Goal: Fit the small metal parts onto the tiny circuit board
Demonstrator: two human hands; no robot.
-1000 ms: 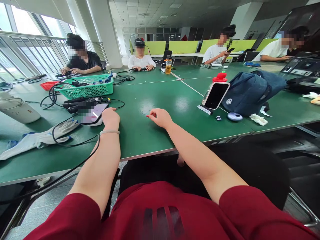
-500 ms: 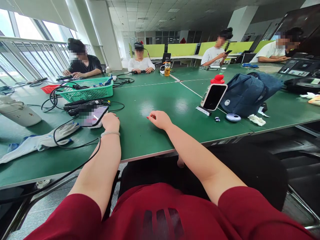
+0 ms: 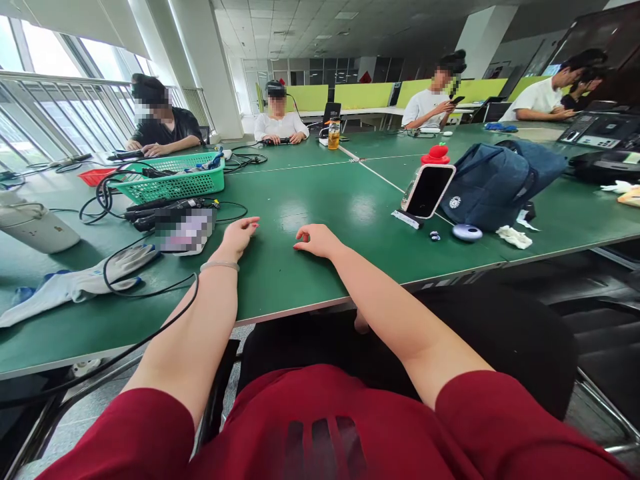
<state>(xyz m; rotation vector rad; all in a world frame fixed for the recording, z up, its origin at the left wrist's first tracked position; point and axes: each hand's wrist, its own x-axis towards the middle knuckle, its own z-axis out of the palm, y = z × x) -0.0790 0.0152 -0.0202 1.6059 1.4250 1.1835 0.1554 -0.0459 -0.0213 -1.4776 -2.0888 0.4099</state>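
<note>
The smartphone (image 3: 186, 230) lies just left of the left hand (image 3: 241, 235), its face blurred over, on the green tabletop (image 3: 280, 283); the left hand is empty, its fingers loosely stretched forward and to the right, clear of the phone; a pale bracelet (image 3: 219, 265) circles that wrist. The right hand (image 3: 317, 240), a short way across from the left, has its fingers curled, thumb and forefinger parted in a loose loop with nothing visible between them.

Left of the left hand, nearer the body than the phone, lies a white-and-blue work glove (image 3: 90, 275), crossed by a black cable (image 3: 150, 340) that loops down past the left forearm; farther left leans a white bottle (image 3: 35, 225). Beyond the phone sit black handheld devices (image 3: 163, 211); past them stands a green plastic basket (image 3: 175, 183) holding cables and gloves, with a red tray (image 3: 97, 177) on its far left.

Well right of the right hand, a second phone (image 3: 431, 192) is propped upright, tilted, beside a navy backpack (image 3: 495, 187); a purple round case (image 3: 467, 233) and crumpled tissue (image 3: 514, 237) lie before the bag; far beyond both hands, co-workers sit around the table.
</note>
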